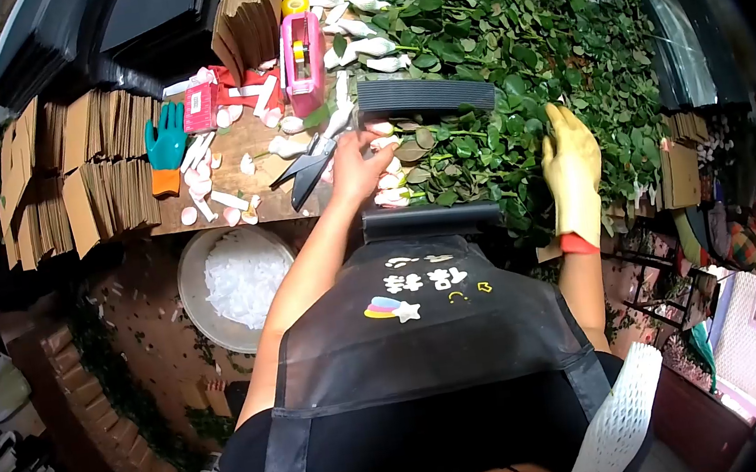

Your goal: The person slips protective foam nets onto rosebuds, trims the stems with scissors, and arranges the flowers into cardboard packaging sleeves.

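Note:
My left hand (357, 169), bare, has its fingers curled round pale pink rose buds (392, 197) at the table's front. Leafy stems (467, 151) run from these buds to the right. My right hand (573, 158), in a yellow glove, rests on the foliage with its fingers stretched out. Behind the stems lies a ridged black strip (427, 95); a smooth dark strip (433, 221) lies at the front edge. Black-handled scissors (306, 173) sit just left of my left hand.
A pink tape dispenser (302, 66), teal glove (166, 139) and loose petals are on the table (231, 150). Cardboard pieces (110, 205) and black sheets stand left. Many wrapped roses lie behind. A basin (195, 306) of white pieces is below the front edge.

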Demonstrator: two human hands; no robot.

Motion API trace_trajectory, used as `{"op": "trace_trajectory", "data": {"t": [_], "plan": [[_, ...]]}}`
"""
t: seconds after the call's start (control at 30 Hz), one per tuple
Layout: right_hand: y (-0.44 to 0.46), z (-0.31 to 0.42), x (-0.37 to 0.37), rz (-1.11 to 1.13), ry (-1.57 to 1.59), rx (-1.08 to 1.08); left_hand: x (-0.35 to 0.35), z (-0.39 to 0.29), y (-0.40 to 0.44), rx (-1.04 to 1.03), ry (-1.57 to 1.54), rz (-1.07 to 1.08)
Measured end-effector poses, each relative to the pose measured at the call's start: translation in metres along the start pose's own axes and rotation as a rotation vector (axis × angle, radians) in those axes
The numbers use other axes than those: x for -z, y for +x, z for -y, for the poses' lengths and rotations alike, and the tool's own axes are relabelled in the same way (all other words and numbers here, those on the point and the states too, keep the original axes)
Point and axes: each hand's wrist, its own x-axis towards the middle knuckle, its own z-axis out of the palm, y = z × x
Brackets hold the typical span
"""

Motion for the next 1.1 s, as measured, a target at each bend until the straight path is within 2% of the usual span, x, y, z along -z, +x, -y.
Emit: {"op": "trace_trajectory", "data": {"t": [0.03,0.1,0.17,0.23,0.3,0.33,0.47,0.63,0.8,0.83,0.97,1.0,1.03,1.1], "plan": [[-0.003,0.009,0.007,-0.107,0.219,0.013,0.002,-0.004,-0.001,0.019,0.002,0.011],[-0.01,0.071,0.054,0.293,1.014,-0.145,0.0,-0.004,-0.001,0.015,0.013,0.009],[-0.012,0.103,0.026,0.444,1.168,0.102,-0.004,0.005,0.0,-0.035,0.033,-0.017],[-0.003,0.125,-0.022,0.485,1.299,0.091,-0.002,0.004,-0.001,0.024,-0.017,0.017],[0.006,0.128,-0.029,0.475,1.003,0.078,0.001,0.001,0.0,0.03,-0.037,0.034],[0.004,0.126,-0.04,0.339,0.954,0.151,0.002,-0.001,0.0,-0.007,0.028,0.034],[-0.004,0.131,-0.051,0.137,0.726,0.216,0.003,-0.008,-0.003,0.003,0.058,0.031],[0.003,0.141,-0.06,0.154,0.455,0.29,0.004,-0.008,-0.004,-0.025,0.055,0.038],[0.003,0.168,-0.079,0.242,0.093,0.32,0.004,0.004,0.001,0.034,-0.01,0.078],[0.006,0.17,-0.08,0.229,0.061,0.325,-0.001,0.007,0.0,0.22,-0.193,0.096],[0.021,0.148,-0.052,0.359,0.226,0.392,0.004,0.005,0.0,0.034,0.061,0.081],[0.015,0.133,-0.056,0.176,0.489,0.376,0.003,0.015,0.003,0.032,0.059,0.11],[0.005,0.118,-0.06,-0.014,0.748,0.362,0.006,-0.007,0.001,0.102,0.048,0.103],[-0.013,0.095,0.003,0.054,0.976,0.124,0.004,0.004,0.002,0.078,0.05,0.081]]}}
